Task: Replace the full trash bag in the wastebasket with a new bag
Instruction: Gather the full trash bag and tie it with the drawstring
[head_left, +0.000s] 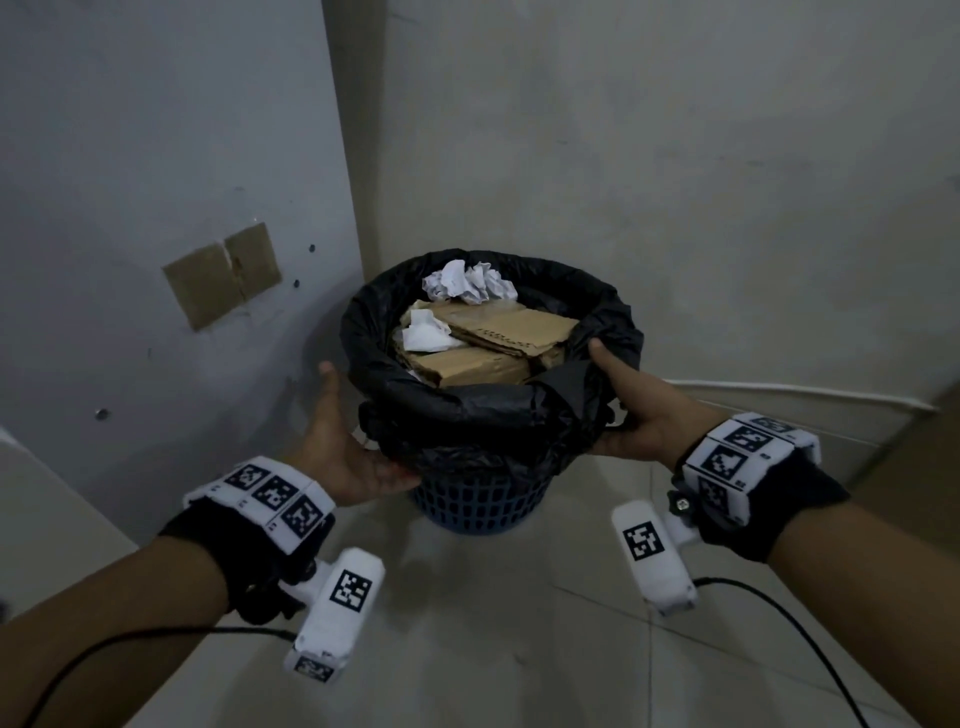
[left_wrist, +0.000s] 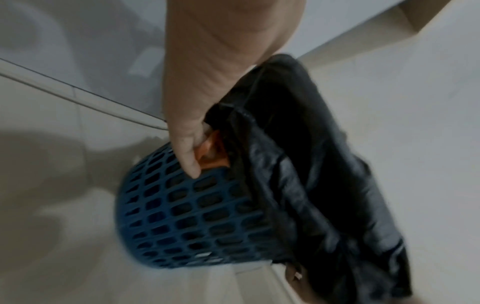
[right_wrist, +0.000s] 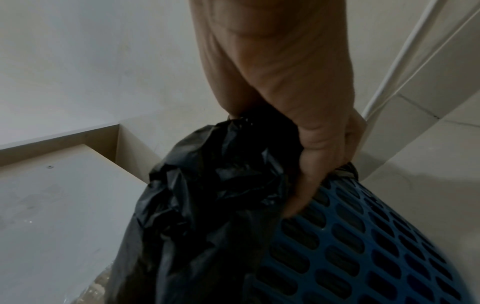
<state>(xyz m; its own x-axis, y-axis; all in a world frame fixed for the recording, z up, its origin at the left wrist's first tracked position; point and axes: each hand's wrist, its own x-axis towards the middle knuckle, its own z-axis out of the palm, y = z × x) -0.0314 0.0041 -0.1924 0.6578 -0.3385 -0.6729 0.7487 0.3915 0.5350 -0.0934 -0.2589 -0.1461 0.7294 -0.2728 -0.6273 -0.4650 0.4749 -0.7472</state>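
A blue lattice wastebasket (head_left: 483, 506) (left_wrist: 187, 226) (right_wrist: 363, 246) stands on the floor in a wall corner. A black trash bag (head_left: 467, 410) (left_wrist: 311, 164) (right_wrist: 207, 205) lines it and folds over its rim. The bag holds flat cardboard (head_left: 498, 332) and crumpled white paper (head_left: 467, 280). My left hand (head_left: 353, 457) (left_wrist: 187, 133) is at the bag's left side, fingers tucked under the folded-over edge and thumb raised clear. My right hand (head_left: 628, 410) (right_wrist: 319, 156) grips the right side, thumb on the rim and fingers curled under the overhang.
Grey walls meet just behind the basket. A brown cardboard patch (head_left: 223, 275) is stuck to the left wall. A white cable (head_left: 779, 389) runs along the right wall's base. A low ledge (head_left: 41, 493) sits at the left. Pale floor tiles (head_left: 519, 649) stretch toward me.
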